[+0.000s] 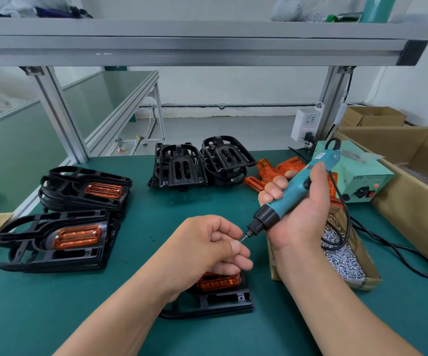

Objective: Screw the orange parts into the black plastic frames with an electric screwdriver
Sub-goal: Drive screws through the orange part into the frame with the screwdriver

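My right hand grips a teal electric screwdriver, its bit tilted down to the left. My left hand has curled fingers, and its thumb and forefinger meet at the bit's tip; whatever they pinch is too small to see. Below that hand a black frame lies on the green mat with an orange part set in it, partly hidden by the hand. Two stacks of frames fitted with orange parts lie at the left.
Bare black frames are stacked at the back centre, with loose orange parts beside them. A cardboard box of screws sits at the right, near the screwdriver's power supply and its black cable. Large cartons border the right edge.
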Action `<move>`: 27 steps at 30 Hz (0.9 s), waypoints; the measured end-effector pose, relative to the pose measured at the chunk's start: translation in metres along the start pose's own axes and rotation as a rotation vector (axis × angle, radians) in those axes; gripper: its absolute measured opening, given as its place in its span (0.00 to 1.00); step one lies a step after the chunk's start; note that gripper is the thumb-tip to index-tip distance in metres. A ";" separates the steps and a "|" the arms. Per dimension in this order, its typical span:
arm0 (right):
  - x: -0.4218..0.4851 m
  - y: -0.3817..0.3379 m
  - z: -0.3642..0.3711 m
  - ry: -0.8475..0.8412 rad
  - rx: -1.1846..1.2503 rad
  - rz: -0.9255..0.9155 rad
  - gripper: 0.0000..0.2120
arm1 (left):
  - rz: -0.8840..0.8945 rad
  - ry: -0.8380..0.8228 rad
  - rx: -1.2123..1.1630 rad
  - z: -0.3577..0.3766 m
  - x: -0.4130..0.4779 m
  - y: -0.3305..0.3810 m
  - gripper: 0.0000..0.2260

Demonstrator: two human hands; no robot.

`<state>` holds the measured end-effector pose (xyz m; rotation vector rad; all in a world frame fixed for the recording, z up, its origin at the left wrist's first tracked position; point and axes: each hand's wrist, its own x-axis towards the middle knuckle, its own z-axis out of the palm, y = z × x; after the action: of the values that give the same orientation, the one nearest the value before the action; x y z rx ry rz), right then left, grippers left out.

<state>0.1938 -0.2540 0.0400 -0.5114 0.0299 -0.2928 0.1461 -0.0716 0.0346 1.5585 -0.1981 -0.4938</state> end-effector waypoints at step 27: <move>-0.007 0.014 0.000 -0.112 -0.223 -0.007 0.17 | 0.008 0.243 1.309 -0.011 -0.005 0.005 0.20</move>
<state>0.1908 -0.2403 0.0328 -0.7489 -0.0487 -0.2690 0.1474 -0.0596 0.0402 2.8660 -0.3759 -0.1130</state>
